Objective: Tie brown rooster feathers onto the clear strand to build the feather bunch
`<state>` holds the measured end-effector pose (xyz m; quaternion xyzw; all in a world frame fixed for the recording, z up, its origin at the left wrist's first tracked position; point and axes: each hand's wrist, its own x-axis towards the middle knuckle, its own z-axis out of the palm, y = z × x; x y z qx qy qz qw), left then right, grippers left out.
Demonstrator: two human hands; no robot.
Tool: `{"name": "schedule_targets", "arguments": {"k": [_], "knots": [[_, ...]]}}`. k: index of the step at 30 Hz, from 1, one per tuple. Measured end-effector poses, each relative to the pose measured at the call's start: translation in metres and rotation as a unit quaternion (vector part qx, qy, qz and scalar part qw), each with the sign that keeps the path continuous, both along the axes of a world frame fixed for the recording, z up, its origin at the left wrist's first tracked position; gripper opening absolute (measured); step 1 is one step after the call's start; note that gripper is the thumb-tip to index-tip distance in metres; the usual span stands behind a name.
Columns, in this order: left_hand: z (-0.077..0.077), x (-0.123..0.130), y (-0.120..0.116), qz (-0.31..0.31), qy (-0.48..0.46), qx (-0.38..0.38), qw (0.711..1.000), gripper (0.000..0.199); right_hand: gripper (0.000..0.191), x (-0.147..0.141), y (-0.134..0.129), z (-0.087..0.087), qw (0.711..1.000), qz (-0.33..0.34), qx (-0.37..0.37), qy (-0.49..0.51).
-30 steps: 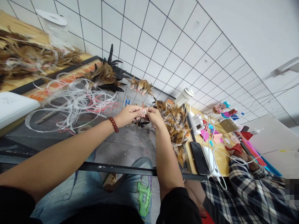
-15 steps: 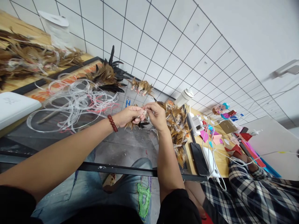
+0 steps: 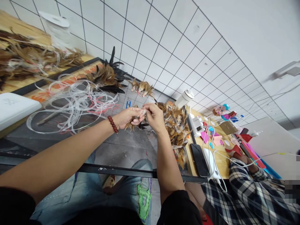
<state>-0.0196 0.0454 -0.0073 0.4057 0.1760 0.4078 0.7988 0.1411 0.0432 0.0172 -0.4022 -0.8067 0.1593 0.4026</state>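
Note:
Over the glass tabletop, my left hand (image 3: 130, 117) is closed around a small bunch of feathers (image 3: 131, 126), brown with dark tips sticking out below the fingers. My right hand (image 3: 153, 116) meets it at the bunch's pale end, thumb and fingers pinched together there. Whether a thread lies in that pinch is too small to make out. Just beyond the hands sits a small blue-handled tool (image 3: 128, 103). Finished-looking feather clumps (image 3: 142, 88) lie farther back, and a big heap of brown feathers (image 3: 177, 125) is right beside my right forearm.
Tangled clear and pink strips (image 3: 77, 100) spread at left, near a brown and black feather bundle (image 3: 105, 76). A white box (image 3: 17, 109) is at far left. On the right are a white bottle (image 3: 184, 98), a phone (image 3: 200, 160), cables, and a person in a checked shirt (image 3: 255, 193).
My right hand has shifted slightly down and left, its fingers curling closer over the pale end of the feather bunch. My left hand has stayed nearly still.

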Motion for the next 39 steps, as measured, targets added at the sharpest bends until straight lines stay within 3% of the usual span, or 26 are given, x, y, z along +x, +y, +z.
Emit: {"name": "schedule_targets", "arguments": {"k": [7, 9, 12, 15, 18, 24, 27, 29, 30, 33, 36, 39], "knots": [[0.002, 0.001, 0.002, 0.092, -0.003, 0.001, 0.996, 0.020, 0.021, -0.003, -0.001, -0.006, 0.992, -0.115, -0.032, -0.045], [0.001, 0.004, 0.001, 0.125, 0.024, 0.016, 0.992, 0.016, 0.021, -0.003, -0.002, -0.006, 0.987, -0.143, -0.024, -0.064], [-0.002, 0.008, 0.003, 0.224, 0.113, 0.059, 0.966, 0.017, 0.021, -0.005, -0.005, -0.004, 0.981, -0.157, 0.000, -0.114], [-0.006, 0.007, 0.005, 0.314, 0.232, 0.147, 0.909, 0.024, 0.022, -0.008, -0.008, -0.004, 0.970, -0.152, 0.032, -0.185], [-0.007, 0.005, 0.006, 0.364, 0.347, 0.246, 0.829, 0.021, 0.021, -0.011, -0.011, -0.003, 0.960, -0.128, 0.060, -0.240], [-0.004, 0.001, -0.001, 0.327, 0.476, 0.462, 0.673, 0.015, 0.018, -0.011, -0.012, 0.000, 0.961, -0.150, 0.097, -0.209], [-0.003, 0.000, -0.003, 0.310, 0.508, 0.490, 0.637, 0.018, 0.014, -0.011, -0.010, 0.001, 0.975, -0.132, 0.102, -0.145], [-0.003, 0.000, -0.004, 0.310, 0.502, 0.481, 0.648, 0.020, 0.014, -0.011, -0.008, 0.001, 0.986, -0.100, 0.094, -0.090], [-0.004, 0.000, -0.003, 0.313, 0.488, 0.467, 0.667, 0.022, 0.016, -0.010, -0.007, 0.001, 0.990, -0.092, 0.089, -0.056], [-0.007, 0.003, 0.000, 0.332, 0.392, 0.381, 0.769, 0.032, 0.016, -0.009, -0.003, -0.002, 0.992, -0.096, 0.054, 0.056], [-0.010, 0.007, 0.006, 0.316, 0.240, 0.252, 0.883, 0.040, 0.034, -0.007, 0.003, -0.010, 0.993, -0.053, -0.030, 0.100], [-0.011, 0.009, 0.009, 0.284, 0.130, 0.161, 0.936, 0.042, 0.038, -0.010, 0.009, -0.022, 0.988, -0.025, -0.099, 0.113]]}}
